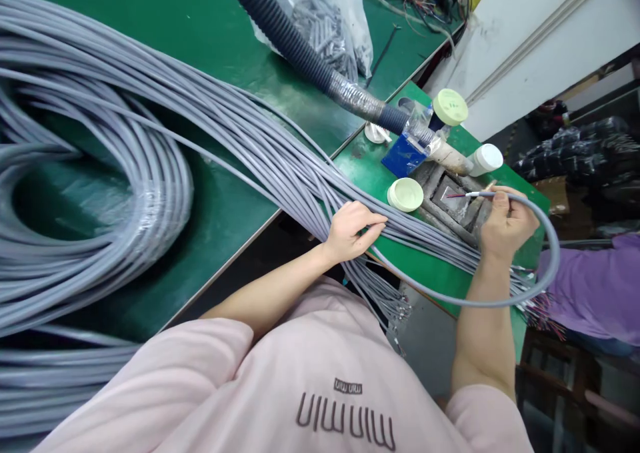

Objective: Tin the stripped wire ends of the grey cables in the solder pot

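My right hand (507,223) pinches a grey cable (554,253) near its stripped end. Thin dark red wires (456,195) stick out of that end, over a square, grime-covered metal pot (434,206) with a shiny surface inside. From my right hand the cable loops down and back left toward my left hand. My left hand (353,232) lies on a thick bundle of grey cables (280,166), thumb and fingers closed together; whatever is between them is hidden. Beyond the right forearm, the bundle ends in stripped wire tips (543,306).
A ribbed extraction hose (280,30) comes down to a blue box (404,154) beside the pot. Nearby are a pale green lid (405,194), another round lid (450,106) and a white jar (487,158). Coiled cables (165,200) cover the left table. A person in purple (595,286) is at right.
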Motion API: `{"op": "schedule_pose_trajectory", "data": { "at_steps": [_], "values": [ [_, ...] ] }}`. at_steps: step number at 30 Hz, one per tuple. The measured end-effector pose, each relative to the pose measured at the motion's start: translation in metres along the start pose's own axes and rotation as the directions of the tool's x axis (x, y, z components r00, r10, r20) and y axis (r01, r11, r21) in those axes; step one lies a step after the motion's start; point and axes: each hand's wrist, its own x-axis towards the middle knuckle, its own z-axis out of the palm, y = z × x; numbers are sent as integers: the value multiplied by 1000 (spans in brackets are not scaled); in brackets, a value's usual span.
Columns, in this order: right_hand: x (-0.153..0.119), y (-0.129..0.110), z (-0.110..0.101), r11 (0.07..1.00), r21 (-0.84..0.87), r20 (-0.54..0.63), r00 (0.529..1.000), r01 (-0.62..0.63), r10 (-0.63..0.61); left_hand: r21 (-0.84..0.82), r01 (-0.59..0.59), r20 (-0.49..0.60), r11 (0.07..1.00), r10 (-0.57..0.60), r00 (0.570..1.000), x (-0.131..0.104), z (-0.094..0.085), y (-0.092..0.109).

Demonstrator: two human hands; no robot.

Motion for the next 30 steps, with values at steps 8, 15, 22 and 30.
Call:
{"op": "schedule_pose_trajectory", "data": {
  "at_steps": [8,15,22,30],
  "values": [
    [5,50,2,995,-88,-6,999,-38,38,25,32,31,999,-32,999,-2,0,-1],
    [7,70,11,990,-134,17,999,-40,43,12,-1,22,1000,1,1000,-2,0,-1],
    [4,80,22,984,-166,48,996,-63,71,22,11,34,1000,-11,999,-1,0,0],
    [-20,-4,-28,999,40,-86,996,14,-10,-77,120,30,990,-118,993,4,0,11]
  ]
}}
